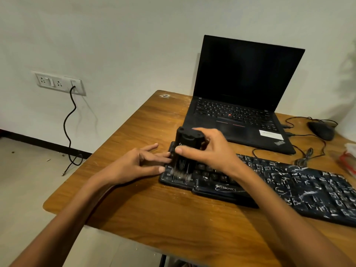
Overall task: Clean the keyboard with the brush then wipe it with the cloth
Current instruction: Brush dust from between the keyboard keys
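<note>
Right hand: you are gripping the brush with your right hand [210, 151] — thumb on the near face, fingers curled round the far side and top.
Brush: the black brush [185, 149] is standing upright over the left end of the keyboard, its pale bristles [180, 173] touching the keys just right of the Ctrl key; the bristles are showing blurred.
Left hand: your left hand [138, 164] is lying open, fingers straight, fingertips touching the keyboard's left edge and the thumb resting by its near left corner; it is gripping nothing.
Keyboard: the black keyboard [289, 182] is lying at a slant on the table, running off toward the right edge of view — white dust is streaking the keys in its middle and right part, while the keys at the left are looking darker.
Table: the wooden table [154, 209] is carrying all of this.
Laptop: an open black laptop [240, 93] is sitting just beyond the keyboard, screen dark.
Mouse: a black mouse [321, 130] is sitting to the right of the laptop, its wire looping on the table.
Wall: a socket plate [57, 82] is showing on the far left wall, a black cable [69, 122] hanging from it to the floor.
</note>
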